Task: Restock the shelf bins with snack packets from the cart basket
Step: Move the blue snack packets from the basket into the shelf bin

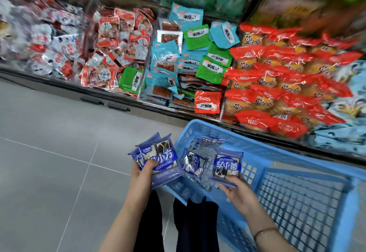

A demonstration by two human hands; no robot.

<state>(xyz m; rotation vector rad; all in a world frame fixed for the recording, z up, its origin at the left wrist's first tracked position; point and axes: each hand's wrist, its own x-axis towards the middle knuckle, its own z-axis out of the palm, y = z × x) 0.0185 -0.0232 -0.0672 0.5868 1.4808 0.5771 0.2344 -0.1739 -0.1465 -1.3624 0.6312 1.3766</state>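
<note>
We see bright, even light with only soft shadow on the floor (49, 152), small glare on the red packets (255, 121), and heavy blur with bent lines toward the upper corners.

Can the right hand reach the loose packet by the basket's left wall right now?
Probably yes for reach: the loose packet lies uncovered in the open basket, close beside the right hand. But that hand holds another packet, so grasping may be awkward.

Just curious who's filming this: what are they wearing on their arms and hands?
No gloves on the left hand or the right hand, and no sleeves show on either forearm. The only thing worn is a thin bracelet round the right wrist.
</note>
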